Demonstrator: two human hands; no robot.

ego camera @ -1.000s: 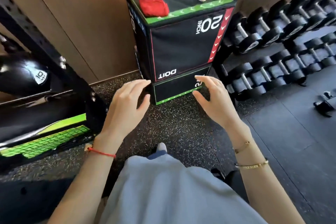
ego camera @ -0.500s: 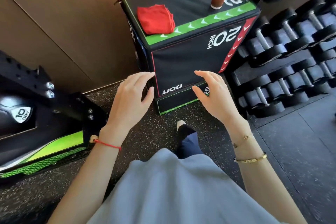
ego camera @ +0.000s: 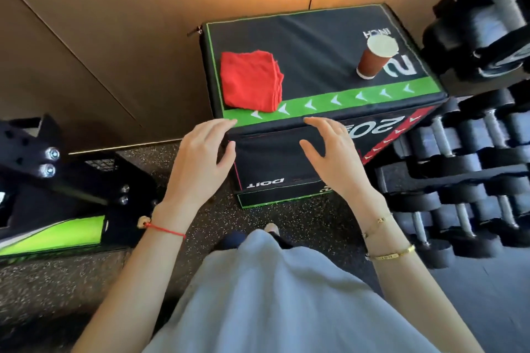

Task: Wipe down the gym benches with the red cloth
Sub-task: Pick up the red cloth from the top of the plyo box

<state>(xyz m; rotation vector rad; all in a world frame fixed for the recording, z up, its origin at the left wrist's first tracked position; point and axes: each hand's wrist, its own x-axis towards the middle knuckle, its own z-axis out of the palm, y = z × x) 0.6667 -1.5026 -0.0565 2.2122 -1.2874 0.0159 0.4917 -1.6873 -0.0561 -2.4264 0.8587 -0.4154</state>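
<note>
The folded red cloth [ego camera: 250, 81] lies on the left part of the black box [ego camera: 315, 46] top, overlapping the green stripe. A paper cup [ego camera: 375, 58] stands upright at the right. The left hand [ego camera: 200, 160] and right hand [ego camera: 332, 157] hover at the box's near edge, fingers spread, holding nothing. Dumbbells [ego camera: 464, 152] are racked to the right.

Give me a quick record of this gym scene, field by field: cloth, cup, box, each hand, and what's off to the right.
cloth: red cloth, folded, lying on the left part of the box top
cup: brown paper cup, upright, on the right part of the box top, apart from the cloth
box: black plyo box with a green stripe, against the wall
left hand: left hand, open, empty, near the box's front edge
right hand: right hand, open, empty, near the front edge
right side: dumbbell rack
</note>
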